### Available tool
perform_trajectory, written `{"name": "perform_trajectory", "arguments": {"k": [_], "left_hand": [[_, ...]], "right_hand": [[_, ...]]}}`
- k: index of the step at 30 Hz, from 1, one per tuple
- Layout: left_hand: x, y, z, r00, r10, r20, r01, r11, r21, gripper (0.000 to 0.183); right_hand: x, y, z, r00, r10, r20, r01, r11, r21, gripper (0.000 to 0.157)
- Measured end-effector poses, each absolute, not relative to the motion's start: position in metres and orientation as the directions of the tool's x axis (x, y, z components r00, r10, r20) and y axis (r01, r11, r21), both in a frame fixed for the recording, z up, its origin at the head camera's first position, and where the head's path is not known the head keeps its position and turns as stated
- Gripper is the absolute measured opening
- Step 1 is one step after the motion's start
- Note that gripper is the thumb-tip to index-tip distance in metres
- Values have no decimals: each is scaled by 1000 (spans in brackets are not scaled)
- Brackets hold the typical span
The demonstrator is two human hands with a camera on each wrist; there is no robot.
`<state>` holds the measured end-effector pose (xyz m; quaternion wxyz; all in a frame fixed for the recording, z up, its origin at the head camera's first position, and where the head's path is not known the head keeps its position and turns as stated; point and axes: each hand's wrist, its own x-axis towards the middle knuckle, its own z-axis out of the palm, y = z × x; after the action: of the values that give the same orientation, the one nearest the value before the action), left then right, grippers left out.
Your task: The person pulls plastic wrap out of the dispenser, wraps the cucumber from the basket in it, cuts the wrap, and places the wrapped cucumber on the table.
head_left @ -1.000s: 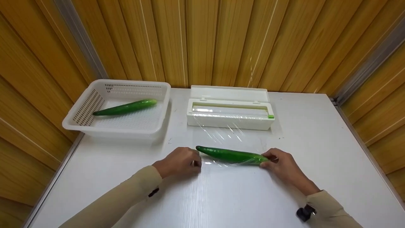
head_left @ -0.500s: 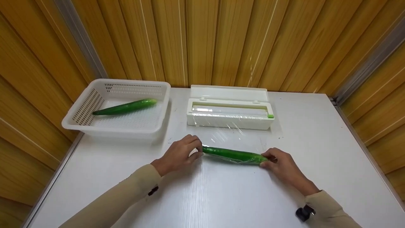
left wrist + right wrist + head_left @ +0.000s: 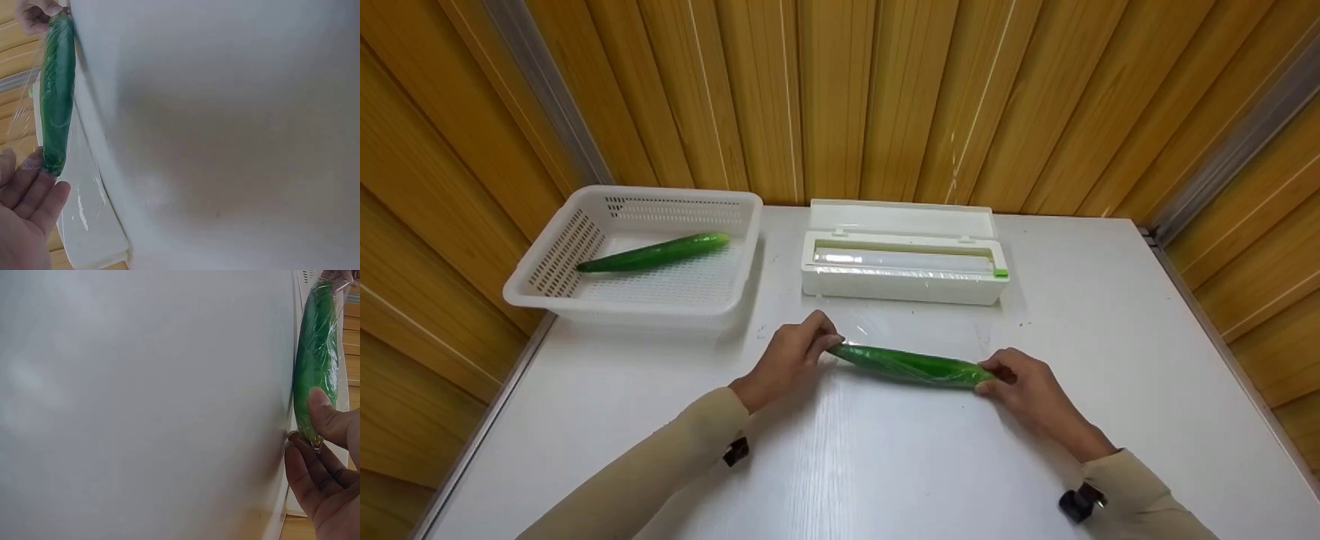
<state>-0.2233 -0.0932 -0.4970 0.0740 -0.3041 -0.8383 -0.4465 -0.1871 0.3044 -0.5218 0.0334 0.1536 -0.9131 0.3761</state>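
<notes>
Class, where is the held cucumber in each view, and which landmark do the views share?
Head: cucumber below centre, slightly right.
Left wrist: cucumber at upper left.
Right wrist: cucumber at upper right.
Shared landmark: the right hand, at one end of the cucumber.

white table (image 3: 900, 465) | directly on it: perforated basket (image 3: 634, 313), lidded film box (image 3: 904, 288)

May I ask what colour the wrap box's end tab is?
The tab is green, clearest in the head view.
</notes>
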Motion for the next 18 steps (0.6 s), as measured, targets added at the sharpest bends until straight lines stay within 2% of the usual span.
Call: {"name": "perform_trajectory", "arguments": {"k": [6,12,15,18], "left_hand": [[-227,-90,-504,-893,300,336,421,293,858,4],[-229,-87,-506,-967,186,173,197,121,973,3],[-231,-87,-508,-979,166,117,138,123,983,6],[-234,-88,-511,-975,192,112,148,188,971,9]], "right_hand": [[-186,304,-520,-946,-260,195,-321,652,-687,25],[-186,304,-520,-940,-263,219,-340,657,-672,24],[-186,304,-520,-935,-268,232,-353,654,-670,25],[-186,305,-521,-931,-273,241,-363,647,-670,26]]}}
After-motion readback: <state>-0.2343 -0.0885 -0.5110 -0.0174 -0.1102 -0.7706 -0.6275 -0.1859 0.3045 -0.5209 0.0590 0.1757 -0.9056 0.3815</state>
